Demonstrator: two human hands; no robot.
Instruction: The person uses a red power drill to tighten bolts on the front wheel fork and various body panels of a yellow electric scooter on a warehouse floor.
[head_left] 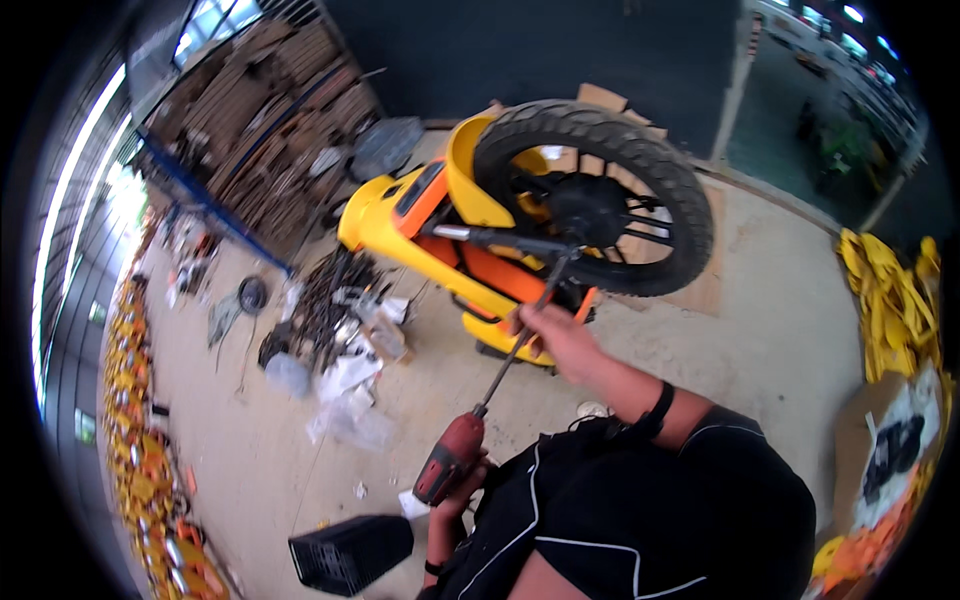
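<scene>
My left hand (463,492) grips a red and black cordless impact driver (452,461) by its lower part. A long dark extension shaft (507,362) runs from its nose up toward the wheel. Partway along, my right hand (556,335) is closed around that shaft near its upper end. The shaft's tip meets the area beside the hub of a black spoked wheel (690,215), next to a fork leg (500,240); the exact contact is too small to tell. The wheel belongs to a yellow and orange scooter (385,222) lying tipped over.
A black plastic crate (350,556) stands at the lower left. Plastic bags and loose parts (350,375) litter the floor left of the scooter. Flattened cardboard (270,100) fills a blue-framed rack behind. Yellow parts (890,300) are piled at right; a cardboard box (855,450) is nearer.
</scene>
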